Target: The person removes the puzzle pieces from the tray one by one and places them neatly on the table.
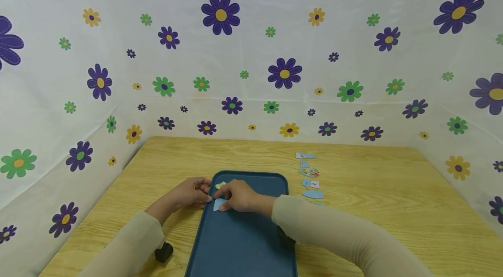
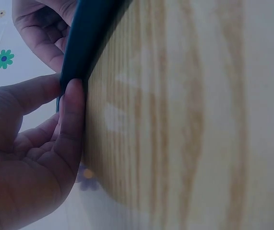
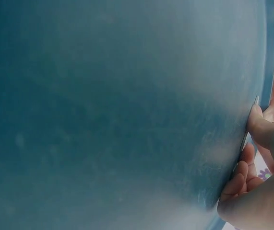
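A dark blue tray (image 1: 247, 246) lies lengthwise on the table. At its left rim, my left hand (image 1: 192, 192) pinches the edge between thumb and fingers, as the left wrist view also shows. My right hand (image 1: 240, 196) reaches over the tray's upper left part, thumb and fingertips on a light blue flat piece (image 1: 218, 204). Seen edge-on in the right wrist view, the thin piece (image 3: 257, 100) sits between the thumb and the other fingers, close to the tray surface. Just above, a small yellow-and-white piece (image 1: 220, 185) lies in the tray's corner, partly covered by the right hand.
Right of the tray, several flat pieces lie in a column on the wooden table (image 1: 373, 189), among them a colourful patterned one (image 1: 309, 172) and a light blue pointed one (image 1: 313, 194). A flower-printed white sheet (image 1: 243, 41) surrounds the table at the back and sides.
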`<state>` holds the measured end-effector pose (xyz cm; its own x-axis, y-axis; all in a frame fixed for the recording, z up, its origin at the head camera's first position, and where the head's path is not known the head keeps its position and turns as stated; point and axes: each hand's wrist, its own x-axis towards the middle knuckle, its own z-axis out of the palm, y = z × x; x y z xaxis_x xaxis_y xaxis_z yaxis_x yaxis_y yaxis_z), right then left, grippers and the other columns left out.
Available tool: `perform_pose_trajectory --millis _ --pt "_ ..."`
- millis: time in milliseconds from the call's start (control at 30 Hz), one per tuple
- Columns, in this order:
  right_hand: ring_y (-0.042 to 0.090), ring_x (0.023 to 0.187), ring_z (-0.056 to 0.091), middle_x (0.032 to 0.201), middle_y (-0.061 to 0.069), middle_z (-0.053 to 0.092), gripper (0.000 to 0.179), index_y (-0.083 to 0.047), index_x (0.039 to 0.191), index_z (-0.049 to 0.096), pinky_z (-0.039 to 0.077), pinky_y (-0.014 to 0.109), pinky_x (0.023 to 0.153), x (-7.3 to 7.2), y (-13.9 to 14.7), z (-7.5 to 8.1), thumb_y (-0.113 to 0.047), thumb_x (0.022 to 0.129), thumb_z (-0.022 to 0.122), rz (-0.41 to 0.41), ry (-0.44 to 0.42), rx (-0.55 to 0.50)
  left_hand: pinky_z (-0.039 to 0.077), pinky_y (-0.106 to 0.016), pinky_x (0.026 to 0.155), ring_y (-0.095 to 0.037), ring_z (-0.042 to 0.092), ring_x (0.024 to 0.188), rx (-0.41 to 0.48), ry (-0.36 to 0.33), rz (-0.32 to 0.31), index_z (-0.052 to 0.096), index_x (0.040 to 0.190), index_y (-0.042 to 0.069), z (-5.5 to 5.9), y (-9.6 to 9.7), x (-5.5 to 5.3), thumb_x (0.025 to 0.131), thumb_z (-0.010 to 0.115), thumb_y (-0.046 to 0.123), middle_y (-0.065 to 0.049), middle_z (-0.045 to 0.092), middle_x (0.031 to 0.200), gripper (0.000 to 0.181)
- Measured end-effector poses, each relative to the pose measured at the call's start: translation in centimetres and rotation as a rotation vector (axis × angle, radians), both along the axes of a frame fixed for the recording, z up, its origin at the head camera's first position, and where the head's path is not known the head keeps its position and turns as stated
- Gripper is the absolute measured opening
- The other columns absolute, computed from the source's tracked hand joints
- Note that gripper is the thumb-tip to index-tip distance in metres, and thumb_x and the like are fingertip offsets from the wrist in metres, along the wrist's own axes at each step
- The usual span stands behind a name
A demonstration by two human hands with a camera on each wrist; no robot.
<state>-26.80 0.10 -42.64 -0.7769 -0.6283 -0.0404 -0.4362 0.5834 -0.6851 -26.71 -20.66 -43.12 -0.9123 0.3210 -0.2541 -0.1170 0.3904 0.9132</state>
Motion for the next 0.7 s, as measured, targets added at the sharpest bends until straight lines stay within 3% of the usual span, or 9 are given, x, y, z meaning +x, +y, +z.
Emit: perform_pose_trajectory --millis 200,433,700 --pt "0.009 0.061 0.046 0.074 -0.006 0.055 0.033 -0.015 0.114 0.073 0.038 0.021 0.055 0.24 0.12 0.17 -0.013 0.082 0.078 0.020 0.020 0.017 0.055 -0.035 0.069 -0.021 0.055 0.079 -0.001 0.002 -0.005 0.044 0.134 -0.011 0.06 0.01 0.02 0.087 0.065 -0.005 -0.013 0.051 0.097 0.052" --pt "0.007 0.072 0.051 0.086 -0.004 0.061 0.032 -0.016 0.114 0.073 0.044 0.022 0.064 0.24 0.06 0.13 -0.015 0.082 0.078 0.018 0.035 0.032 0.055 -0.035 0.069 -0.021 0.055 0.079 -0.010 0.010 -0.005 0.044 0.135 -0.010 0.10 -0.02 0.11 0.087 0.065 -0.003 -0.013 0.051 0.097 0.052" --pt "0.007 0.073 0.052 0.087 -0.003 0.062 0.031 -0.015 0.113 0.073 0.045 0.022 0.065 0.30 0.36 0.18 -0.015 0.082 0.078 0.020 0.047 0.017 0.055 -0.035 0.070 -0.021 0.055 0.079 -0.010 0.010 -0.011 0.044 0.135 -0.010 0.15 0.02 0.19 0.088 0.065 -0.003 -0.013 0.052 0.098 0.052"
